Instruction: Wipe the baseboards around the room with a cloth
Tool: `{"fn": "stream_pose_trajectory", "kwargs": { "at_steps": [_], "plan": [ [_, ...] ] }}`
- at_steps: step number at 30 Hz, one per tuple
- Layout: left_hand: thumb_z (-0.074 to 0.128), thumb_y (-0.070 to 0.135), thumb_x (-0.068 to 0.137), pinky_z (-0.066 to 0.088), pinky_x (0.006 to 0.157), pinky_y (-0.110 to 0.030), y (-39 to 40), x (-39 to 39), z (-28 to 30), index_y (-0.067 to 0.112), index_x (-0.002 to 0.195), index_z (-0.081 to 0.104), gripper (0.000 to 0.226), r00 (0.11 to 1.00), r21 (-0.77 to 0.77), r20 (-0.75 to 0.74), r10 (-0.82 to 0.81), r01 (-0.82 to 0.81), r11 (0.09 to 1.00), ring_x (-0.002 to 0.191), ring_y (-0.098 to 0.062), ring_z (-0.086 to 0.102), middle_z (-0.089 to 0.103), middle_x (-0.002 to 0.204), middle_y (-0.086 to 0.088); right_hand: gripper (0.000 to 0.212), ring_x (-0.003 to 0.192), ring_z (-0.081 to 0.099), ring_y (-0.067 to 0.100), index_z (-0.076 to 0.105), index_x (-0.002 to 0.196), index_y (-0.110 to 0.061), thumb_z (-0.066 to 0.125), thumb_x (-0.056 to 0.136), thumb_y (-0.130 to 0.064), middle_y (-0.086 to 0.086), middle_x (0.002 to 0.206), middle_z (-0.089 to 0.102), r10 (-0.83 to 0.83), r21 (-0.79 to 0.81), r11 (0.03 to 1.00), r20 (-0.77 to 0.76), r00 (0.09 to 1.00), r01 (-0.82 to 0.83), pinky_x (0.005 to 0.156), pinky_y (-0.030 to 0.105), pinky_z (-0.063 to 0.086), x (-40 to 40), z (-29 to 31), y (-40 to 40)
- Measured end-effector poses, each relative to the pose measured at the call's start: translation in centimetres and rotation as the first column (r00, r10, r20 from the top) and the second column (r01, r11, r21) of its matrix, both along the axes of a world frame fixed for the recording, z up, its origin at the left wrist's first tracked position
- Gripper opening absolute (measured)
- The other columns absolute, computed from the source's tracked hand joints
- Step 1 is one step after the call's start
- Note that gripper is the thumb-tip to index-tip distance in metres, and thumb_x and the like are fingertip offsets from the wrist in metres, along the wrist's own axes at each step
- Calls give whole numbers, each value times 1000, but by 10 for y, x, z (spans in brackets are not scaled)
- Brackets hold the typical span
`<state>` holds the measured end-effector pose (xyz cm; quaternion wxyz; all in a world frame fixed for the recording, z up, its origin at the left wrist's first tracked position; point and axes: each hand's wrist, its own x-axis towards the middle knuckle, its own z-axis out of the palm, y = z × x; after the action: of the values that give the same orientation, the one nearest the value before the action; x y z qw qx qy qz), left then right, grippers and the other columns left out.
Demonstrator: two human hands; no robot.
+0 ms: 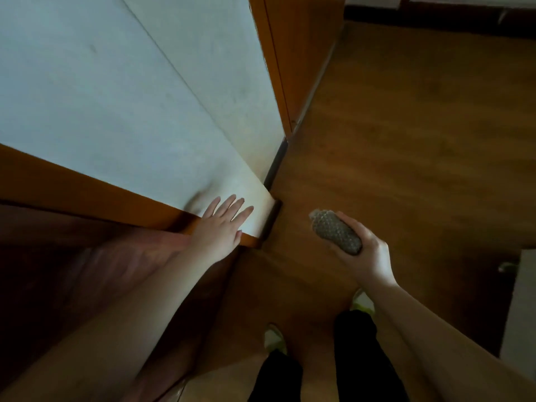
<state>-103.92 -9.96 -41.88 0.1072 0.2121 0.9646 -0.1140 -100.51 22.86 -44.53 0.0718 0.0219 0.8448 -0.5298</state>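
Two hands: left hand [222, 224] flat on wall corner [255, 204]; right hand [359, 250] grips cloth [335, 232].

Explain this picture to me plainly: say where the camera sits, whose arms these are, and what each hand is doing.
There is one picture, taken by a wide-angle camera worn on a person's head, looking down, so the arms are the wearer's own. The left hand lies flat with straight fingers against the white wall at a corner. The right hand grips a bunched grey textured cloth, held above the wooden floor, not touching it. A dark baseboard runs along the wall's foot. Below are the person's shoes.
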Motion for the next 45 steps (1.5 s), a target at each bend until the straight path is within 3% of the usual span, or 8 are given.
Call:
{"fn": "stream_pose_trajectory", "kwargs": {
  "at_steps": [7,11,16,22,28,33,39,45],
  "plan": [
    [71,19,83,36,113,-49,-25,-17,-136,18,143,52,63,999,-17,40,-20,20,1000,139,-31,44,51,148,-11,63,115,54,1,59,134,-23,83,77,-29,-7,131,61,-79,34,996,49,996,77,91,-1,37,-1,-144,-44],
    [68,19,86,31,115,-50,-32,-14,-210,19,145,50,61,997,-10,68,27,-27,1000,142,-32,39,47,151,-11,61,120,45,-3,58,134,-16,82,79,-25,-3,135,57,-45,57,997,33,998,43,97,-2,30,-3,-224,-68],
    [54,28,93,22,121,-49,-28,-20,-289,21,152,39,61,998,-21,51,-30,31,999,148,-29,27,37,157,-11,58,112,52,-1,60,132,-21,81,79,-31,-8,127,61,-7,81,997,92,996,-1,91,-1,34,-13,-312,-86],
    [41,36,101,7,124,-46,-15,-23,-413,23,158,21,62,990,-17,128,64,-62,998,154,-23,8,18,166,-6,60,112,58,6,58,136,-24,79,81,-36,-4,128,64,81,112,989,109,991,-93,96,25,51,-49,-427,-102],
    [26,48,106,-12,120,-40,-10,1,-561,27,159,1,63,950,-52,287,125,-115,992,154,-20,-8,-4,168,-2,59,110,47,-5,55,138,-28,76,84,-38,-8,132,60,35,121,992,88,995,-46,91,9,37,-94,-536,-114],
    [29,53,104,5,123,-40,-17,26,-658,23,160,12,66,977,164,211,25,-61,985,154,-19,8,9,167,-2,58,117,53,1,56,138,-27,75,85,-39,-7,134,61,96,140,986,-5,995,-94,97,12,36,-130,-611,-133],
    [34,52,103,5,123,-36,-40,75,-692,20,159,17,67,966,276,257,-5,-69,959,152,-16,14,13,167,-2,55,110,49,-3,59,134,-22,78,83,-35,-13,124,60,218,140,969,-106,970,-203,93,5,32,-139,-641,-163],
    [28,68,97,-2,121,-38,-52,102,-689,18,159,11,82,900,204,432,65,-167,964,153,-17,4,9,166,-3,55,114,60,20,64,124,-14,82,78,-38,4,122,66,662,247,737,-73,746,-629,96,17,37,-100,-659,-186]
  ]
}}
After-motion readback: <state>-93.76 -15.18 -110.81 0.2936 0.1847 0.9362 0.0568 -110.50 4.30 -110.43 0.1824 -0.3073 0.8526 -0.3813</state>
